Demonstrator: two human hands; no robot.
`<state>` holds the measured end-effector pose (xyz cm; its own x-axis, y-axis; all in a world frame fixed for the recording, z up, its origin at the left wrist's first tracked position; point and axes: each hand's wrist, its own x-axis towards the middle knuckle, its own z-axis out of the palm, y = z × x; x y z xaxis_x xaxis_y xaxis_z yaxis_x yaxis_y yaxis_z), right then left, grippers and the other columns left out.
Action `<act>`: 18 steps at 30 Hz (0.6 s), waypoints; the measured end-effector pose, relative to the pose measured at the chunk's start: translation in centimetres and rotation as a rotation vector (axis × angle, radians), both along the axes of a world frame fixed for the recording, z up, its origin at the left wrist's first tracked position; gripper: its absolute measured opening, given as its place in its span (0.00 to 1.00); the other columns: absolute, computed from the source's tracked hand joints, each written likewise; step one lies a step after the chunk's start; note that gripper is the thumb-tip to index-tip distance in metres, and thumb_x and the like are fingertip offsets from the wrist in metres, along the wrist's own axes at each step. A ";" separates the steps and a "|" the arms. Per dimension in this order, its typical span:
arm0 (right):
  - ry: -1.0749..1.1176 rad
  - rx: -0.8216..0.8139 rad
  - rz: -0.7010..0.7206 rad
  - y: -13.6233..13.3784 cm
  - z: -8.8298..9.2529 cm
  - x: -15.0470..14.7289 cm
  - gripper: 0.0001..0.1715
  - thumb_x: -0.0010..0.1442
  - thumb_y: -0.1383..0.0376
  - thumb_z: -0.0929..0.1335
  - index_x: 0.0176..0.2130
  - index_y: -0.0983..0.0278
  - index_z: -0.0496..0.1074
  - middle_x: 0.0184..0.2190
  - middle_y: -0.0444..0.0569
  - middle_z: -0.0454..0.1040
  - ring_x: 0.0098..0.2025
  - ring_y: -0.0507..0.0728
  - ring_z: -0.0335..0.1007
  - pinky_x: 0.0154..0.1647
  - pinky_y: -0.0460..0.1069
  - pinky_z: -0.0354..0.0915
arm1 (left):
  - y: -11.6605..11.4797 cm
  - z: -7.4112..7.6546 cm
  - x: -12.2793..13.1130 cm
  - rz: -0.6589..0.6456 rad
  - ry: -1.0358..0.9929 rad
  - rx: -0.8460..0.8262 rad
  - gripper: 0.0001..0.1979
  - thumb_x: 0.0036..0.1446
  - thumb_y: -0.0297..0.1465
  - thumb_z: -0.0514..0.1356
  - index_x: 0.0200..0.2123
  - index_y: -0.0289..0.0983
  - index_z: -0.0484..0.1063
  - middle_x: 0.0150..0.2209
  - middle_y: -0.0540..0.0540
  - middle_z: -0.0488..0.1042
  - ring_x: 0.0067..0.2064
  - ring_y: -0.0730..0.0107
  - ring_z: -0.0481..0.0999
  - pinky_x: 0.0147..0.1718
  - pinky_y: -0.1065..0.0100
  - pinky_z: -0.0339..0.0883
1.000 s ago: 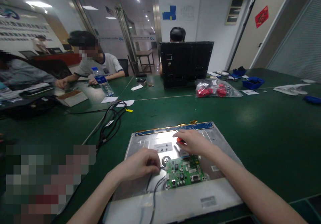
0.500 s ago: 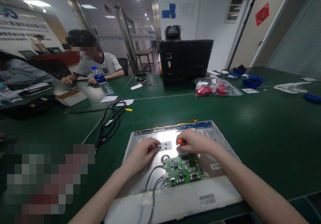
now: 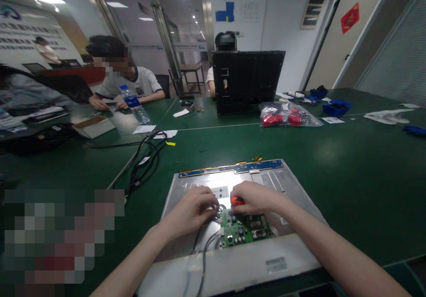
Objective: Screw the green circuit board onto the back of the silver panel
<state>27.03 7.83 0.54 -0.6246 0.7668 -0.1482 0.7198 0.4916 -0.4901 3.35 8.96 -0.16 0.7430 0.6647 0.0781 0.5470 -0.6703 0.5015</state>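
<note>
A metal display panel (image 3: 296, 204) lies back side up in front of me, with a green circuit board (image 3: 239, 230) at its lower middle and a blue strip board (image 3: 229, 169) along its far edge. My right hand (image 3: 251, 197) is closed round the orange-and-black handle of a screwdriver (image 3: 237, 201), over the green board's upper edge; the tip is hidden. At the board's upper left corner, my left hand (image 3: 196, 206) has its fingers curled together, and whatever they pinch is hidden. Dark cables (image 3: 204, 261) run from the board's left side toward me.
Coiled black cables (image 3: 146, 164) lie left of the panel. Further back are a water bottle (image 3: 135, 104), an open box (image 3: 93, 127), a black monitor (image 3: 248, 82) standing upright and a plastic bag (image 3: 288, 114) with red items. Several people are around the table and behind.
Both hands have moved nearer to me, from the bare metal to the green board's upper edge. The screwdriver has moved along in my right hand.
</note>
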 end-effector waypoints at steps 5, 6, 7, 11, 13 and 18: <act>0.015 -0.010 -0.020 -0.1 0.3 0.0 0.12 0.58 0.60 0.73 0.29 0.66 0.73 0.23 0.42 0.66 0.27 0.51 0.57 0.27 0.45 0.49 | -0.3 -0.1 0.2 -0.061 -0.030 -0.073 0.09 0.60 0.26 0.60 0.42 0.41 0.78 0.38 0.46 0.76 0.42 0.60 0.74 0.43 0.62 0.65; 0.023 -0.011 -0.024 -0.1 0.5 0.0 0.11 0.58 0.61 0.73 0.29 0.66 0.73 0.23 0.41 0.65 0.27 0.51 0.57 0.27 0.45 0.49 | -0.4 0.0 0.2 -0.068 -0.051 -0.099 0.09 0.62 0.27 0.58 0.41 0.41 0.78 0.38 0.46 0.77 0.41 0.61 0.74 0.43 0.62 0.65; 0.031 -0.010 -0.027 -0.1 0.6 0.0 0.11 0.58 0.62 0.73 0.29 0.66 0.73 0.22 0.41 0.64 0.27 0.51 0.58 0.28 0.45 0.49 | -0.5 0.0 0.2 -0.067 -0.072 -0.129 0.10 0.63 0.28 0.57 0.41 0.40 0.78 0.37 0.45 0.77 0.41 0.62 0.74 0.42 0.63 0.66; 0.072 -0.002 -0.033 -0.1 1.0 0.3 0.09 0.57 0.64 0.73 0.29 0.66 0.73 0.24 0.41 0.65 0.28 0.51 0.59 0.29 0.44 0.50 | -1.0 0.0 0.6 0.037 -0.122 -0.272 0.13 0.64 0.32 0.56 0.48 0.39 0.77 0.36 0.46 0.78 0.35 0.64 0.74 0.36 0.66 0.66; 0.091 -0.005 -0.032 -0.1 1.1 0.4 0.08 0.57 0.65 0.73 0.29 0.66 0.73 0.23 0.40 0.66 0.28 0.51 0.60 0.29 0.44 0.52 | -1.2 -0.3 0.9 0.076 -0.124 -0.350 0.13 0.63 0.34 0.56 0.47 0.38 0.77 0.34 0.46 0.78 0.34 0.65 0.74 0.34 0.67 0.66; 0.106 0.002 -0.098 0.4 1.9 1.2 0.04 0.58 0.66 0.73 0.33 0.65 0.74 0.31 0.43 0.73 0.35 0.52 0.67 0.36 0.44 0.57 | -1.6 -1.6 1.7 0.188 -0.227 -0.503 0.12 0.61 0.35 0.56 0.37 0.36 0.77 0.31 0.47 0.78 0.32 0.66 0.74 0.33 0.68 0.66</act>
<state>28.24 8.19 2.46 -0.5584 0.8253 -0.0838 0.7089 0.4223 -0.5649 5.07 7.38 -1.74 0.6100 0.7803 -0.1378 0.4754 -0.2213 0.8515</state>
